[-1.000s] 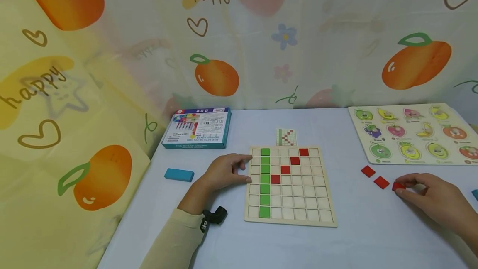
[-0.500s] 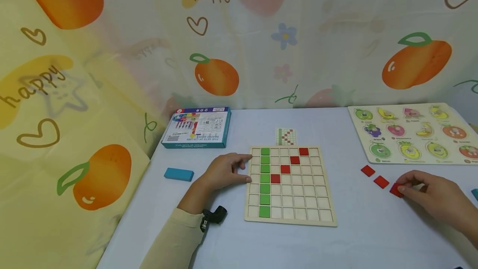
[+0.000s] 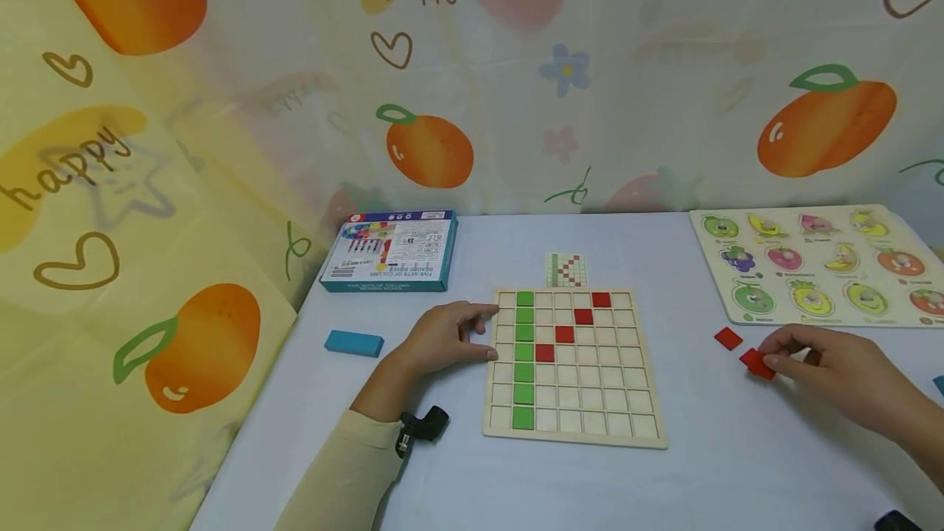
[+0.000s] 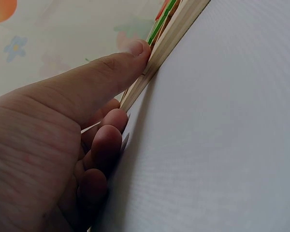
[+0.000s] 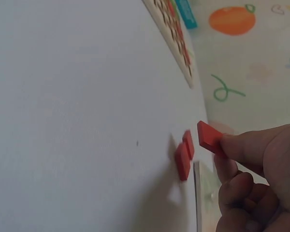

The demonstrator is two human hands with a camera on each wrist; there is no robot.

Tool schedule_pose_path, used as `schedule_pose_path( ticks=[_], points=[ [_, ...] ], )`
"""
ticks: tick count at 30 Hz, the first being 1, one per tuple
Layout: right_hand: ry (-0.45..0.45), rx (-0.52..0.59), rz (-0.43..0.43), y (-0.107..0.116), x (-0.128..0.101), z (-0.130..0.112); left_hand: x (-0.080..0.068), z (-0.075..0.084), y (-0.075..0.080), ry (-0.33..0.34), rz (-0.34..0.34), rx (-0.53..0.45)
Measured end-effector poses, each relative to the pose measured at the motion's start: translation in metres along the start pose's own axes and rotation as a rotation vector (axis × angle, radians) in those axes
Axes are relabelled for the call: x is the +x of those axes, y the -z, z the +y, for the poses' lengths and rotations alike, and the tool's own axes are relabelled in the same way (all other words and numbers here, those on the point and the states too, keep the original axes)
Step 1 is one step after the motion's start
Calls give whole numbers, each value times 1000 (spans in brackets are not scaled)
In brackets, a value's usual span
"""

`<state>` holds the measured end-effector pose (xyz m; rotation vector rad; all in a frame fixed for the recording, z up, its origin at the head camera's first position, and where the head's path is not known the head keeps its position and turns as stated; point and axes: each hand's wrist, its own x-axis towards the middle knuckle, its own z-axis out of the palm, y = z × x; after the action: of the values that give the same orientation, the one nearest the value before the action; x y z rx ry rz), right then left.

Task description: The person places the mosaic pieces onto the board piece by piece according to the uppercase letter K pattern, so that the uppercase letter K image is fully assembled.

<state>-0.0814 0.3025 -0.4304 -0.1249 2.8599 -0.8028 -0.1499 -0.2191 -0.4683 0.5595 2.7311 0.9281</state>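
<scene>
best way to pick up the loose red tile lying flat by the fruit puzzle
Pinch the red tile by two opposite thin edges, coming straight down from above. It lies flat on the table, so only its rim offers a grip; its top face is too broad. The right hand is nearest but already holds another tile.

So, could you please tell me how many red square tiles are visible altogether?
7: four sit diagonally in the wooden grid board, two lie on the white table, and one is pinched in the right hand.

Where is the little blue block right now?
In the head view the blue block lies flat on the table's left side, in front of the blue box and left of the left hand, which rests against the grid board.
</scene>
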Motion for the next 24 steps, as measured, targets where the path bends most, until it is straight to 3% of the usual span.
schedule_pose_path(
  ticks=[13,24],
  points=[
    [152,102,7,-27,13,-45,0,-1,-1,6,4,-8],
    [213,164,-19,-44,28,-80,0,1,0,-8,4,1]
  ],
)
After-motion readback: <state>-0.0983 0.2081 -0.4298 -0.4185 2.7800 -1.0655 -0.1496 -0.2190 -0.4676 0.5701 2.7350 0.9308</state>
